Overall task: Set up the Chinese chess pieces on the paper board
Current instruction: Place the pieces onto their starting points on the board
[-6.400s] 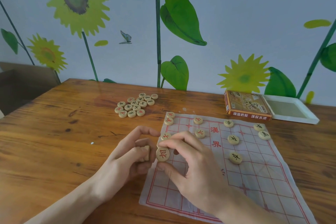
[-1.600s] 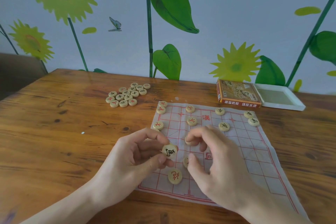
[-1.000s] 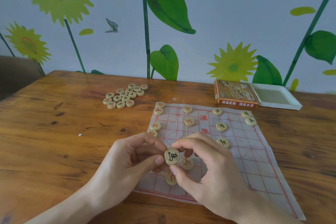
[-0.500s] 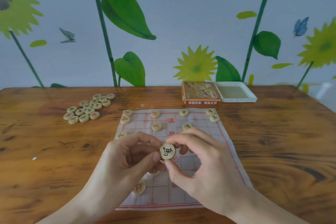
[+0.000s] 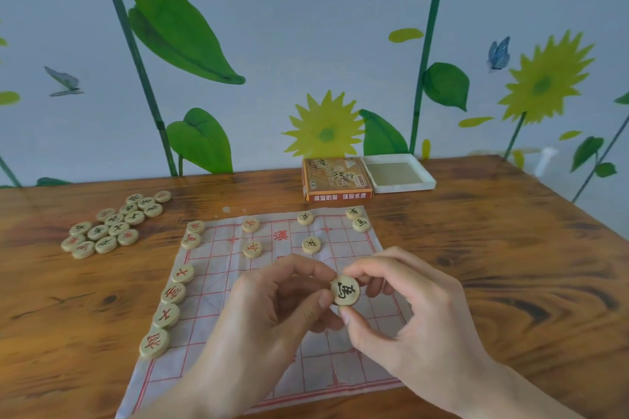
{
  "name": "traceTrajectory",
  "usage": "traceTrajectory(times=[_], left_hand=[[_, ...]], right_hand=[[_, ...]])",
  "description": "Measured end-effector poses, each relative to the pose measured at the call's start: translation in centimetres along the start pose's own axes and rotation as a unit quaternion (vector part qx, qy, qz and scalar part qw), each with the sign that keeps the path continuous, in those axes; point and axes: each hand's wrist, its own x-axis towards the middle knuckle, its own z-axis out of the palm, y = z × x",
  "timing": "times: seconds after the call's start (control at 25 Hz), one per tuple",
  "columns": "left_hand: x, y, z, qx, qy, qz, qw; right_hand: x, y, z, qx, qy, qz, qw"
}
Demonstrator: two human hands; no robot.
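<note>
Both forearms are cut off at the bottom edge. The left hand (image 5: 269,313) and right hand (image 5: 408,313) together pinch one black-marked chess piece (image 5: 345,290) above the paper board (image 5: 211,303), its round face tilted up toward the camera. The hands hide the board's middle squares. Left of them, four red pieces (image 5: 166,315) line the board's edge. Beyond, further pieces dot the far rows, their characters hard to read. Far left lies a loose pile of pieces (image 5: 112,226).

A single head-worn wide-angle view looks forward and down across the brown wooden desk (image 5: 510,265), close above the hands, facing the sunflower-patterned wall (image 5: 272,27) behind.
</note>
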Motion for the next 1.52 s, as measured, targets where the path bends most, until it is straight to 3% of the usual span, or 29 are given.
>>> traceTrajectory(times=[0.4,0.96,1.36,1.52], left_hand=[[-1.6,0.3,0.2,0.1,-0.026,-0.007,0.995],[-0.3,0.2,2.2,0.191,-0.097,0.062,0.975],[-0.5,-0.2,1.9,0.222,-0.093,0.087,0.967],[-0.2,-0.4,1.7,0.226,-0.099,0.091,0.965]], right_hand=[[0.2,1.7,-1.7,-0.026,0.016,0.029,0.999],[-4.6,2.5,-4.7,-0.078,-0.133,0.102,0.983],[-4.7,2.2,-4.4,-0.117,-0.156,0.104,0.975],[-4.0,1.6,-4.3,-0.086,-0.119,0.111,0.983]])
